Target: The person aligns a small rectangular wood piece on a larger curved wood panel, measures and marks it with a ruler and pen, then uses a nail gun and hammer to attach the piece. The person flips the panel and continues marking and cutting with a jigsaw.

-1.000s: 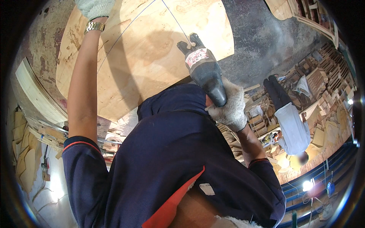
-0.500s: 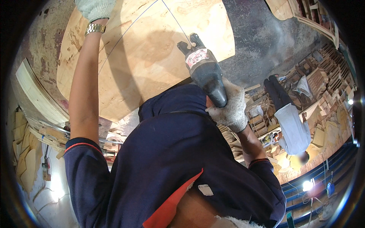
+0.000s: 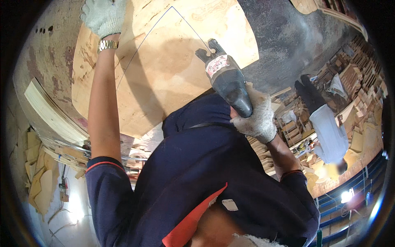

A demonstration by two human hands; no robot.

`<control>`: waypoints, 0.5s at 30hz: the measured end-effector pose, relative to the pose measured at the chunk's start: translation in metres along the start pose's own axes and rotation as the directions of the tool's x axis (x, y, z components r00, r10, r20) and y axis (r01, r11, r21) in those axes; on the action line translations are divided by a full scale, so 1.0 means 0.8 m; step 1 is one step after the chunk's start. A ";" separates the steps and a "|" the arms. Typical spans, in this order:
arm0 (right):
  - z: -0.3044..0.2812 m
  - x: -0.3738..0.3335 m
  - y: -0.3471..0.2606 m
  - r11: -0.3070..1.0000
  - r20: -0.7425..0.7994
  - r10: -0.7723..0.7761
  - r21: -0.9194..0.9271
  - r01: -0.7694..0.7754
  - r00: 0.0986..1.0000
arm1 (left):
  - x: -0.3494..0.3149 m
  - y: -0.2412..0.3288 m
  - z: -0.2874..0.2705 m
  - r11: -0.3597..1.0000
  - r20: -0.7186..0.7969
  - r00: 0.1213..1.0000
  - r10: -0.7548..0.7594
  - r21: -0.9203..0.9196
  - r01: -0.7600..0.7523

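Observation:
A pale plywood sheet [image 3: 164, 74] with a bent blue line drawn on it lies on a dark, scuffed surface. At the sheet's far left, my left hand [image 3: 104, 17] in a whitish knit glove rests with fingers stretched out and slightly apart; the picture's top edge cuts part of it off. My right hand [image 3: 259, 113], gloved too, is closed round the back of a black power tool [image 3: 228, 78]. Forked at the front like a jigsaw, the tool sits over the sheet near its right side, its fork at the end of the blue line. Any blade is hidden.
A curved pale wooden strip [image 3: 51, 109] lies to the left. Cut wood pieces [image 3: 41, 177] stand at the lower left. On the right, another person in a light shirt [image 3: 328, 131] is among stacked timber [image 3: 354, 82]. A bright lamp [image 3: 347, 196] glows at lower right.
The whole view has shifted slightly, so that everything sits further right and lower. My left hand shows more fully. The right hand keeps its hold on the power tool.

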State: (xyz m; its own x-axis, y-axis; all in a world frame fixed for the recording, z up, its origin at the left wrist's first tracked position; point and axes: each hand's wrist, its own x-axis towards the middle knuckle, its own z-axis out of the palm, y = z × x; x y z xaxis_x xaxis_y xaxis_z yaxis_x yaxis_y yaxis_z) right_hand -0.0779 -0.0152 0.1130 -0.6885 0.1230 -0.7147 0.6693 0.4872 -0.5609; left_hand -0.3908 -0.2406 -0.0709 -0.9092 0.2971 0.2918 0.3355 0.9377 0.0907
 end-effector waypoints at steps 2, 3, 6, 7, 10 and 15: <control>-0.001 -0.001 -0.001 0.999 0.002 0.025 0.029 -0.025 1.000 | -0.001 0.002 0.001 0.999 -0.067 0.997 0.031 -0.024 -0.033; -0.001 -0.001 -0.001 0.999 -0.002 0.029 0.039 -0.029 1.000 | -0.001 0.002 0.003 0.998 -0.101 0.994 0.041 -0.037 -0.045; -0.002 -0.002 0.002 0.998 0.011 0.006 0.070 -0.006 1.000 | -0.004 -0.006 0.010 1.000 -0.012 1.000 0.007 -0.026 -0.007; -0.002 -0.002 0.003 0.997 0.019 -0.009 0.081 0.008 1.000 | -0.003 -0.011 0.015 1.000 -0.016 1.000 0.012 0.000 -0.012; -0.002 -0.004 0.006 0.999 0.010 -0.023 0.041 0.022 1.000 | 0.002 -0.027 0.026 0.999 -0.025 0.999 0.026 0.033 -0.025; -0.004 -0.005 0.006 0.999 -0.006 -0.045 0.010 0.045 0.999 | -0.001 -0.033 0.033 0.999 -0.068 0.997 0.047 -0.011 -0.047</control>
State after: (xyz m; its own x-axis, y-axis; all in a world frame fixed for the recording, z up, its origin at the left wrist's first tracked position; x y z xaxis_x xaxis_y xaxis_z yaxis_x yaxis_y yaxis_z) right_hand -0.0730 -0.0102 0.1143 -0.7197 0.1062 -0.6861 0.6403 0.4838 -0.5967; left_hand -0.4056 -0.2608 -0.0985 -0.8738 0.3274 0.3596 0.3808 0.9205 0.0872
